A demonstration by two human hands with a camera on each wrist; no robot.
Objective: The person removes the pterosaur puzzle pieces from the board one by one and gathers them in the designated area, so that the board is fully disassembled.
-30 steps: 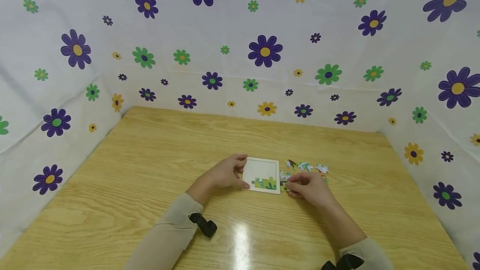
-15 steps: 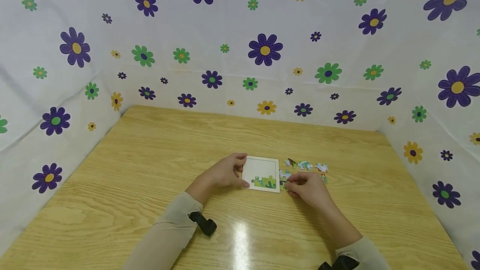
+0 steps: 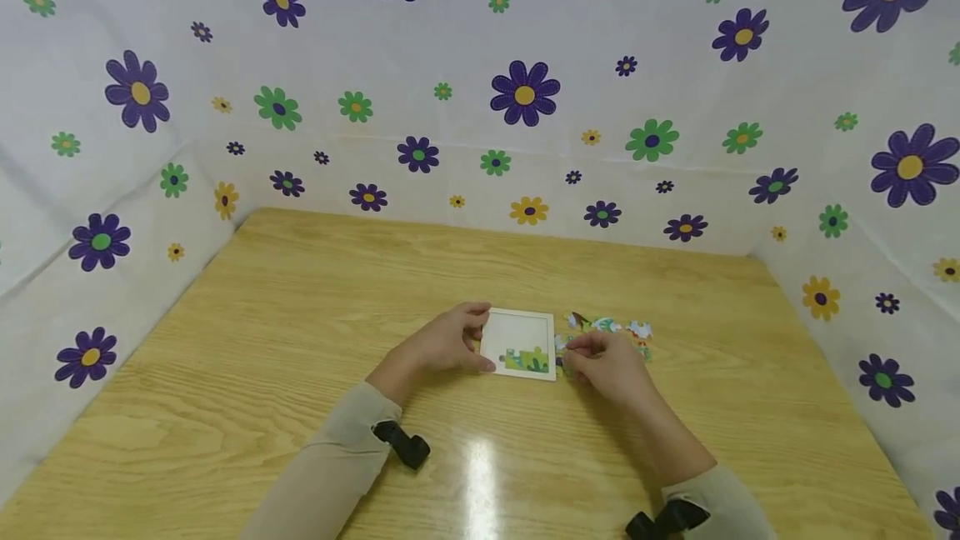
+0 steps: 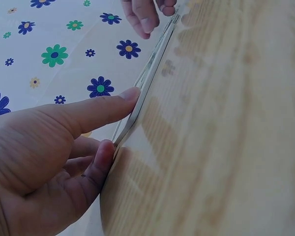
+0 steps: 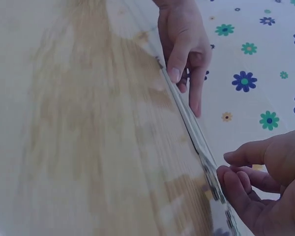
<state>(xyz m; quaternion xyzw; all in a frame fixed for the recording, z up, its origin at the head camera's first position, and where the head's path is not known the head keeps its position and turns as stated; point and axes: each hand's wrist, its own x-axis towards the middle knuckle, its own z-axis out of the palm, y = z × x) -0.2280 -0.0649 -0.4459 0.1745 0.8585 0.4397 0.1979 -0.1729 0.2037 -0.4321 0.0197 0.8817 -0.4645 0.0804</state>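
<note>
A white square puzzle tray [image 3: 517,312] lies flat on the table, with joined green puzzle pieces [image 3: 528,359] in its lower right part. My left hand [image 3: 447,341] grips the tray's left side, thumb near the bottom corner and fingers near the top corner. In the left wrist view, the left thumb [image 4: 113,105] presses the tray's edge. Close to the tray's right edge, my right hand [image 3: 611,365] has thumb and index fingertips nearly together over loose puzzle pieces [image 3: 560,342]. Whether a piece is between these fingertips cannot be made out.
More loose puzzle pieces [image 3: 604,324] lie right of the tray, behind the right hand, one white-and-orange piece [image 3: 640,330] farther right. The wooden table [image 3: 375,273] is bounded by a flower-printed cloth [image 3: 450,48] at the back and sides. Both wrists wear black camera mounts.
My right hand has shifted slightly up and left along the loose pieces. The left hand keeps its hold on the tray. The whole head view has drifted a little.
</note>
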